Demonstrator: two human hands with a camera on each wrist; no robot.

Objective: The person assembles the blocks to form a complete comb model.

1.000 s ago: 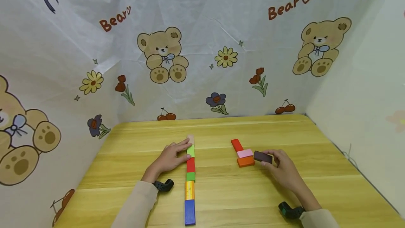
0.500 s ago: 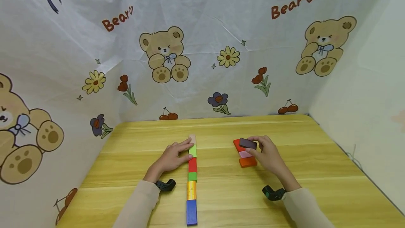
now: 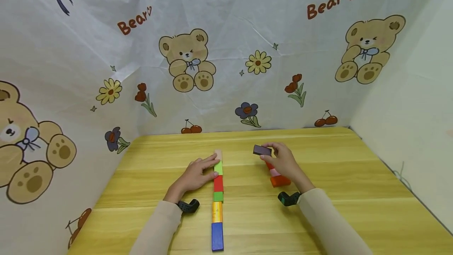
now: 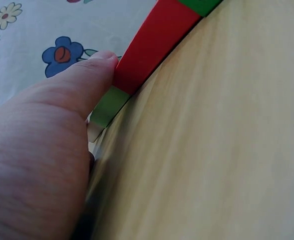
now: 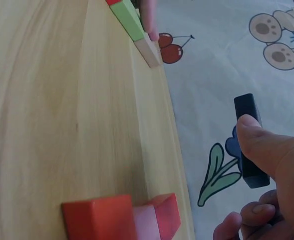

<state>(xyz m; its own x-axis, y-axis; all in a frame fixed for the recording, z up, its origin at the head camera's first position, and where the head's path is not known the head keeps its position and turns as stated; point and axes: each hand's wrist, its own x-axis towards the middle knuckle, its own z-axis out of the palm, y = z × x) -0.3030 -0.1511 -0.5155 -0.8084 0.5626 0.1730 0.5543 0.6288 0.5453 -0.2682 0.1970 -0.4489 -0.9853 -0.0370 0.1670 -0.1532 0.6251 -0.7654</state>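
Note:
My right hand [image 3: 284, 162] pinches a dark brown block [image 3: 262, 150] between thumb and fingers, held up over the table; the right wrist view shows the thumb across its side. On the left, my left hand [image 3: 192, 176] rests beside a straight row of blocks laid end to end. Its fingertips lie on the beige block [image 3: 218, 154] and light green block [image 3: 218, 167] at the far end. The thumb touches the row near the red block [image 4: 154, 45]. Nearer me follow a green block [image 3: 218, 196], a yellow block [image 3: 217, 211] and a blue block [image 3: 217, 237].
Below my right hand, a loose group holds a red block [image 5: 169, 215], a pink block [image 5: 146, 222] and an orange block [image 5: 99, 220]. A bear-print cloth [image 3: 219, 101] hangs behind the wooden table [image 3: 170, 231]; a pale wall [image 3: 424, 121] stands right.
My right hand has carried the dark block leftward and away from me, over the loose group and past it. The left hand stays on the row; the head view shifts slightly.

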